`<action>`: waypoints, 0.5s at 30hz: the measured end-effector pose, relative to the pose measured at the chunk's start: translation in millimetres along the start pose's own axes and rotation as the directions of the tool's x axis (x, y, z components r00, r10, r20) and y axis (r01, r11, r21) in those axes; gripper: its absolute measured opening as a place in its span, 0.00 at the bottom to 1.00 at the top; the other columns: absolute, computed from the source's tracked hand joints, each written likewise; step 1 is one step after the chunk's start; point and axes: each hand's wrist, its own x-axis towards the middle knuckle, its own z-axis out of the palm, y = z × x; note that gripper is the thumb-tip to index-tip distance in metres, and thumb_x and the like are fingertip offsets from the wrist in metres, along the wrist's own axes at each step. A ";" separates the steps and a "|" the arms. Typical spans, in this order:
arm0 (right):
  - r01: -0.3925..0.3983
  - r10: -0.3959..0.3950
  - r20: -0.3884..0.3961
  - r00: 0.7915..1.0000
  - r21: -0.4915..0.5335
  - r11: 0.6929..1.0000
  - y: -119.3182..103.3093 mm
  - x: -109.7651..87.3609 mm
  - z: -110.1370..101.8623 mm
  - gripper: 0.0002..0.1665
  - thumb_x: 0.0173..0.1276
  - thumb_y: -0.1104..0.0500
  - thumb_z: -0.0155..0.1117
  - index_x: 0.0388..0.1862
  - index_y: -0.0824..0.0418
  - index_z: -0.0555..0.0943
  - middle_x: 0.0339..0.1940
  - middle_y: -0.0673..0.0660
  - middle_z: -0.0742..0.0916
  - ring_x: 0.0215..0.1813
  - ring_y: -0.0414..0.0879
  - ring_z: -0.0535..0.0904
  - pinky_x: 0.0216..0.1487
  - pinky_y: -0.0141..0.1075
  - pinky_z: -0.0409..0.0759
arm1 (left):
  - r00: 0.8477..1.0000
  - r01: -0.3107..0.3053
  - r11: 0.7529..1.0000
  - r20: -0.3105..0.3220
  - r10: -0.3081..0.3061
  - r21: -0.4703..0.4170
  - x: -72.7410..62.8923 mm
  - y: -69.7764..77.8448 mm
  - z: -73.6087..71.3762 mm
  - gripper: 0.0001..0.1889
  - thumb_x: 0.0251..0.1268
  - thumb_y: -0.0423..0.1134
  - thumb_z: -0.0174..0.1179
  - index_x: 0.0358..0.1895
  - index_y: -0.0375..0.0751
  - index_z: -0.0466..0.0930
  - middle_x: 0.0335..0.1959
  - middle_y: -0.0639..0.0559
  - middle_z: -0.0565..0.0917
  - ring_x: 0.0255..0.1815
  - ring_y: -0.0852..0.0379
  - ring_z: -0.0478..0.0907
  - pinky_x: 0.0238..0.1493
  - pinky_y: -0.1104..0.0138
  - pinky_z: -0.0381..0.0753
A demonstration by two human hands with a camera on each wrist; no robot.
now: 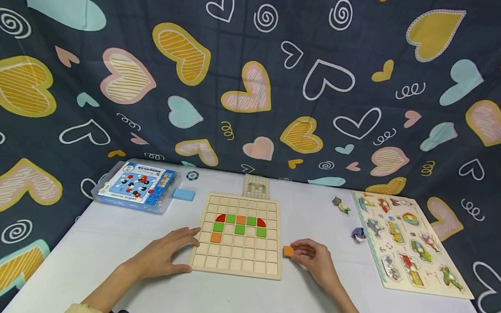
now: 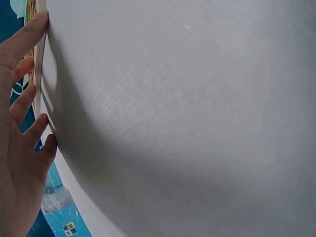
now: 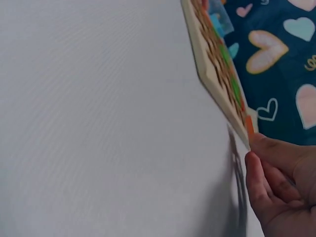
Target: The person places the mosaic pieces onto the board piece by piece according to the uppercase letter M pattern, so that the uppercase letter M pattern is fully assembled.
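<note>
A wooden grid board [image 1: 243, 267] lies on the white table, with red, green and orange tiles set in some upper cells. Its left edge is touched by the left hand [image 1: 163, 254], whose fingers are spread and fairly straight; the left wrist view also has the thumb [image 2: 30, 35] at that edge. Just beyond the board's right edge, the right hand [image 1: 316, 262] pinches an orange square tile [image 1: 288, 251] between thumb and fingertips. In the right wrist view the tile [image 3: 250, 127] appears edge-on, beside the board's rim.
A small pattern card [image 1: 256, 186] lies behind the board. At the back left are a plastic-cased box [image 1: 134, 185], a blue block [image 1: 184, 194] and a round chip [image 1: 192, 175]. On the right lie a picture puzzle board [image 1: 409, 243] and small figures [image 1: 358, 235].
</note>
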 end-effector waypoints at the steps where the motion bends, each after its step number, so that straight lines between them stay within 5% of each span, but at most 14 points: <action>1: 0.001 -0.001 0.000 1.000 0.011 1.000 -0.9 0.4 0.6 0.17 0.53 0.75 0.70 0.44 0.72 0.81 0.42 0.65 0.86 0.41 0.48 0.84 0.42 0.29 0.83 | 1.000 0.000 1.000 0.000 0.000 0.000 0.1 -0.3 0.1 0.28 0.53 0.61 0.65 0.56 0.57 0.74 0.73 0.51 0.63 0.71 0.38 0.59 0.59 0.39 0.69; 15: 0.015 -0.017 0.023 1.000 0.053 0.998 -14.3 13.3 21.9 0.17 0.53 0.72 0.72 0.44 0.70 0.81 0.41 0.63 0.86 0.41 0.47 0.84 0.42 0.29 0.83 | 1.000 0.000 1.000 -0.002 0.000 -0.004 0.4 -2.0 2.2 0.28 0.53 0.63 0.64 0.56 0.58 0.74 0.73 0.52 0.63 0.71 0.39 0.58 0.61 0.39 0.68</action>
